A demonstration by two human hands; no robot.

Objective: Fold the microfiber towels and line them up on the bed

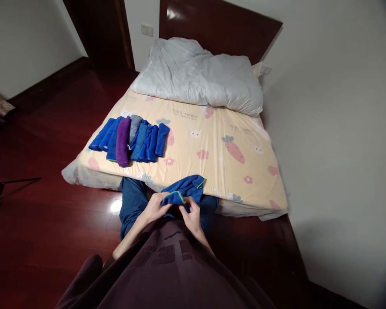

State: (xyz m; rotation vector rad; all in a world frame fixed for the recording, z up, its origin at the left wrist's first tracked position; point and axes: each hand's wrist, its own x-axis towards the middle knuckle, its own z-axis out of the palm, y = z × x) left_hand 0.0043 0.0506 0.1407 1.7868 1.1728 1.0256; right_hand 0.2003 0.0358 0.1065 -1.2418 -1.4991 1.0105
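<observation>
Between my two hands is a blue towel (pixel 188 186) with green edging, bunched over my lap, its far part reaching the bed's front edge. My left hand (pixel 156 206) pinches the towel's near left side, thumb on top. At the near right side, my right hand (pixel 191 213) grips the same towel close to a green-edged corner. Some fingertips are hidden by the cloth. Beyond my left hand, several rolled towels lie side by side on the bed, mostly blue, with a purple towel (pixel 123 141) and a grey towel (pixel 135 124) among them.
The bed (pixel 209 171) has a yellow sheet with carrots, flowers and rabbits. A pale folded quilt (pixel 199 79) lies by the dark headboard (pixel 218 25). A white wall (pixel 334 128) runs along the right. A thin black stand (pixel 1 191) is on the red floor at left.
</observation>
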